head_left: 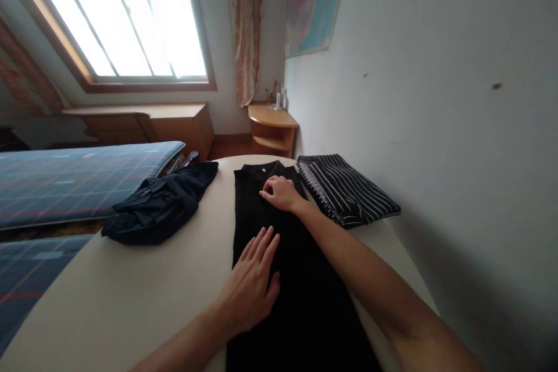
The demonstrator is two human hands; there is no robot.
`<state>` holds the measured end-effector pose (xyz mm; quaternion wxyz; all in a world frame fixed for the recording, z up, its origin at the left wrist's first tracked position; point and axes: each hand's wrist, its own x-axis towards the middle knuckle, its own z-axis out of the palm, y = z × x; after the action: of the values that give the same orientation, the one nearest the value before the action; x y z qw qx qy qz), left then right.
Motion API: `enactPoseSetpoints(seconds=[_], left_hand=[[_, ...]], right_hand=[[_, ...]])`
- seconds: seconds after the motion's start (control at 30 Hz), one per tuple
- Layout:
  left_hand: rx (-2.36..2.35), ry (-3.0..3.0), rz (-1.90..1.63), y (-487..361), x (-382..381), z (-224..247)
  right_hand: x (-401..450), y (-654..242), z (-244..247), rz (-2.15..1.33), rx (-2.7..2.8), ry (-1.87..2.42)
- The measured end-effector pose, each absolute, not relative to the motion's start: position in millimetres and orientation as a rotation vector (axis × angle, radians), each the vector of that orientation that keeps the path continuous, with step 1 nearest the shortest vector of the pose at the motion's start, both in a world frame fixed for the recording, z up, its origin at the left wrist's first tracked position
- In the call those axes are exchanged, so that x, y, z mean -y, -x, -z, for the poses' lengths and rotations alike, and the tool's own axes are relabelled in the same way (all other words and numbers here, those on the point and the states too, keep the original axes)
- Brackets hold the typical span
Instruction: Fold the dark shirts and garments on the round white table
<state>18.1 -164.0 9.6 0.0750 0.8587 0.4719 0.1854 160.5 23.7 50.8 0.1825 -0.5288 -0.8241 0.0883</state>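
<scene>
A black collared garment (pixel 305 302) lies flat in a long, narrow shape on the white table, its collar at the far end. My left hand (pixel 255 282) rests on its left side, palm down with the fingers stretched out. Farther up, near the collar, my right hand (pixel 281 193) is on the cloth, its fingers curled and the thumb and index finger forming a loop; whether it pinches any cloth is too small to tell. Right of the collar lies a folded black garment with white stripes (pixel 349 189).
A crumpled dark blue garment (pixel 161 206) lies at the left of the round white table (pixel 174 290). Beyond the table's left edge is a mattress with a blue plaid cover (pixel 87 180). The wall (pixel 457 157) runs close along the right. A wooden corner stand (pixel 272 117) is behind.
</scene>
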Motion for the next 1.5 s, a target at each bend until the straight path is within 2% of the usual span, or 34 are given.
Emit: enactPoseSetpoints(seconds=[0.1,0.27,0.43,0.8,1.07,1.2,1.5], left_hand=[[-1.569,-2.531,-0.637,-15,159,-9],[-1.609,-2.538,-0.557,-12,154,-8],[-1.602,-2.583,-0.522,-11,156,-5],[-1.599,-2.618,-0.433,-5,148,0],[-1.564,-2.617,-0.390,-4,149,-6],[-1.554,-2.619,-0.418,-1,146,-4],[-1.531,-2.613,-0.346,12,109,-2]], right_hand=[[-3,-179,-56,-0.297,2.401,1.503],[29,-204,-45,-0.456,2.506,1.372],[42,-204,-28,-0.506,2.360,1.333],[52,-183,-15,-0.340,2.124,1.414],[72,-209,-17,-0.160,2.407,1.394],[85,-215,-12,-0.259,2.572,1.482],[59,-201,-9,-0.298,2.492,1.571]])
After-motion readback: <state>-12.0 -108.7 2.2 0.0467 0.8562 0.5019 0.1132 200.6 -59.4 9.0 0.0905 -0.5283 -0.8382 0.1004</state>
